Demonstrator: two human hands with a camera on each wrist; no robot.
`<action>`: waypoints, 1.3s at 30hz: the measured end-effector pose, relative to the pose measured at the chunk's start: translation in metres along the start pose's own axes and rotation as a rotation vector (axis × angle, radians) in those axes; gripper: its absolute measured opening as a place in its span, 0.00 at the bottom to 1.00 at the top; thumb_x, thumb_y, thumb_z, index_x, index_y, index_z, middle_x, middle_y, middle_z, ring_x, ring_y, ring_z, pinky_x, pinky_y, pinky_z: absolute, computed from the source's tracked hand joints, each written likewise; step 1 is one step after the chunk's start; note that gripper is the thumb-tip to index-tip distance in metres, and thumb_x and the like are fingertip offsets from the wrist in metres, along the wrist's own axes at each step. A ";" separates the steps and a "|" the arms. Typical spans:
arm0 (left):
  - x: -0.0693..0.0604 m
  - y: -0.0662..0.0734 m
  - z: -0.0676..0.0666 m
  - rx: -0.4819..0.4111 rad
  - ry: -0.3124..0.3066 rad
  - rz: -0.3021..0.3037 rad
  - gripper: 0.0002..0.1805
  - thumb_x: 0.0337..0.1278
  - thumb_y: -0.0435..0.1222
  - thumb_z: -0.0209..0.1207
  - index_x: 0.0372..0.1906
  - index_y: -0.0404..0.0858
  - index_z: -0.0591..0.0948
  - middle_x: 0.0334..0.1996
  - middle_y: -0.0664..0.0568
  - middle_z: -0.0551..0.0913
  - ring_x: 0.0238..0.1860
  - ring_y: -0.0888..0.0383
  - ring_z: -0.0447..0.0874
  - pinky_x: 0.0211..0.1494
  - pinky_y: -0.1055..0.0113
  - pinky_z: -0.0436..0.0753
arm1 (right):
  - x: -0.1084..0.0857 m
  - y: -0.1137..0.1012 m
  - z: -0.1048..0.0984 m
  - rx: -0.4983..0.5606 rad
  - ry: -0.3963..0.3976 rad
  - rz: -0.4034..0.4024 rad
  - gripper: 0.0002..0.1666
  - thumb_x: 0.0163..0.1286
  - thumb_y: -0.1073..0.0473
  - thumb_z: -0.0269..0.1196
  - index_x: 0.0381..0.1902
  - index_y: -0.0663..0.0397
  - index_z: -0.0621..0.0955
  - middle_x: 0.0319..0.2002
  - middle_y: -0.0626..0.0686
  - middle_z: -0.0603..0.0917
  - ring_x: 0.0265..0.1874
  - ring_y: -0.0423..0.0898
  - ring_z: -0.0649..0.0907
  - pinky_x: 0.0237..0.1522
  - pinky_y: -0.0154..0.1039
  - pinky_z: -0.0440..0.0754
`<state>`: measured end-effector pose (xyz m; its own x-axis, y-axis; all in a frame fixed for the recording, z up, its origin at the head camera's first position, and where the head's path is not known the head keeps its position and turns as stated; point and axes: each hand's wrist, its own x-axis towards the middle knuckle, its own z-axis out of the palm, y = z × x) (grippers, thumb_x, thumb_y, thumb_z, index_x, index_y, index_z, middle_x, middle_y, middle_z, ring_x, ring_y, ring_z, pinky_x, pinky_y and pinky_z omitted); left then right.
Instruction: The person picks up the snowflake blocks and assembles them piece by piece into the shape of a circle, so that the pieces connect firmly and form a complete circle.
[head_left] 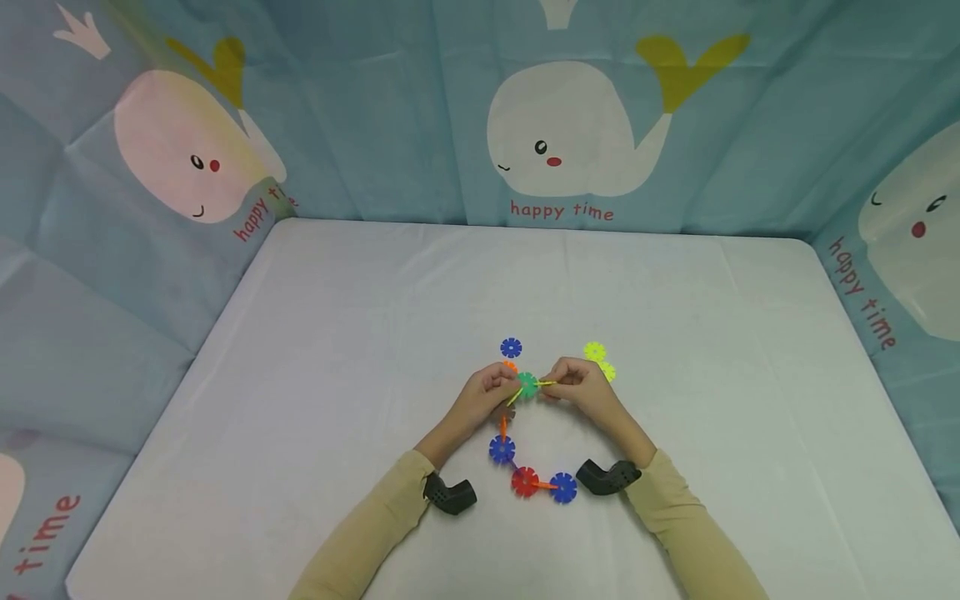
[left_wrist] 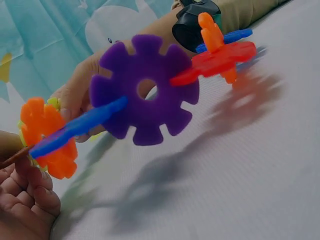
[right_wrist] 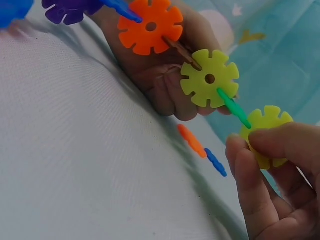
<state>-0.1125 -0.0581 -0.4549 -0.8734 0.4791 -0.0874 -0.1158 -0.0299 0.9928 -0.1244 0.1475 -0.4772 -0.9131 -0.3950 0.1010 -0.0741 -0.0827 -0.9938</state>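
1. Head view: I have a chain point(head_left: 502, 450) of notched plastic discs, flower-shaped, slotted into one another at crossing angles. My landmark is its green disc point(head_left: 527, 385); from there toward the person it curves through yellow, brown, orange, blue, purple, red, orange and blue.
2. Just right of the green disc, my right grip point(head_left: 585, 387) pinches the end yellow disc point(head_left: 548, 383) between thumb and fingers.
3. Just left of it, my left grip point(head_left: 482, 396) is curled on the chain near the inner yellow disc; the exact contact is partly hidden.
4. Beyond the green disc lie a loose blue disc point(head_left: 511, 347) and an orange disc point(head_left: 510, 367); a yellow pair point(head_left: 595, 351) lies beyond and to the right.
5. For room, broad white worktop point(head_left: 300, 375) stretches left, right and beyond the green disc; its far edge, backed by a whale-print curtain point(head_left: 412, 125), is well apart. Nearer the person, two sleeved forearms point(head_left: 367, 533) flank the chain, narrowing that side.
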 end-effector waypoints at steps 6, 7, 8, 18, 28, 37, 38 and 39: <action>-0.001 0.002 0.000 0.072 -0.023 -0.024 0.09 0.63 0.29 0.48 0.40 0.23 0.71 0.23 0.36 0.75 0.19 0.60 0.76 0.23 0.70 0.75 | -0.001 0.007 -0.001 0.050 -0.015 -0.002 0.03 0.57 0.77 0.58 0.25 0.76 0.74 0.30 0.58 0.82 0.28 0.49 0.82 0.30 0.40 0.79; -0.001 0.002 0.000 0.082 -0.027 -0.019 0.10 0.63 0.28 0.48 0.41 0.22 0.71 0.24 0.34 0.75 0.19 0.60 0.76 0.22 0.71 0.74 | -0.001 0.007 -0.001 0.058 -0.019 -0.006 0.03 0.57 0.77 0.57 0.25 0.76 0.74 0.30 0.58 0.81 0.28 0.49 0.82 0.31 0.41 0.79; -0.002 0.002 0.000 0.089 -0.028 -0.012 0.10 0.62 0.28 0.48 0.41 0.22 0.71 0.25 0.32 0.75 0.19 0.60 0.76 0.22 0.71 0.74 | 0.000 0.008 0.000 0.064 -0.024 -0.011 0.02 0.57 0.78 0.57 0.26 0.76 0.75 0.30 0.58 0.81 0.28 0.49 0.82 0.31 0.41 0.79; -0.003 0.001 0.003 0.078 0.029 0.015 0.08 0.62 0.30 0.48 0.31 0.28 0.71 0.13 0.51 0.68 0.12 0.61 0.69 0.17 0.70 0.72 | 0.003 0.012 0.007 -0.103 -0.061 -0.049 0.10 0.55 0.75 0.62 0.37 0.69 0.78 0.38 0.60 0.80 0.36 0.49 0.80 0.36 0.40 0.77; 0.003 -0.008 -0.003 -0.171 0.064 -0.005 0.10 0.58 0.29 0.48 0.21 0.38 0.70 0.16 0.55 0.67 0.16 0.64 0.62 0.14 0.72 0.62 | 0.001 0.012 0.021 -0.873 -0.178 -0.258 0.41 0.52 0.44 0.66 0.62 0.51 0.67 0.58 0.49 0.69 0.47 0.45 0.67 0.45 0.43 0.69; 0.006 -0.017 -0.007 -0.153 0.063 -0.041 0.11 0.58 0.30 0.50 0.21 0.40 0.71 0.12 0.56 0.63 0.13 0.62 0.57 0.13 0.69 0.63 | 0.002 0.012 0.026 -0.930 -0.020 -0.332 0.17 0.54 0.58 0.67 0.44 0.54 0.81 0.36 0.47 0.75 0.37 0.43 0.70 0.39 0.37 0.71; 0.005 -0.016 -0.007 -0.150 0.059 -0.046 0.11 0.59 0.30 0.50 0.21 0.40 0.71 0.12 0.56 0.63 0.14 0.62 0.57 0.13 0.69 0.63 | 0.002 0.012 0.026 -0.933 -0.002 -0.325 0.17 0.54 0.59 0.67 0.43 0.55 0.81 0.35 0.47 0.74 0.37 0.43 0.70 0.38 0.37 0.71; 0.005 -0.014 -0.007 -0.147 0.056 -0.053 0.11 0.59 0.29 0.49 0.22 0.39 0.71 0.11 0.56 0.63 0.14 0.62 0.57 0.13 0.69 0.64 | 0.002 0.013 0.026 -0.934 0.012 -0.311 0.17 0.55 0.60 0.66 0.44 0.56 0.81 0.35 0.48 0.73 0.36 0.44 0.70 0.37 0.37 0.71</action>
<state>-0.1183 -0.0611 -0.4702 -0.8889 0.4335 -0.1481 -0.2270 -0.1361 0.9643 -0.1166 0.1225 -0.4885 -0.8029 -0.4682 0.3691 -0.5941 0.5773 -0.5601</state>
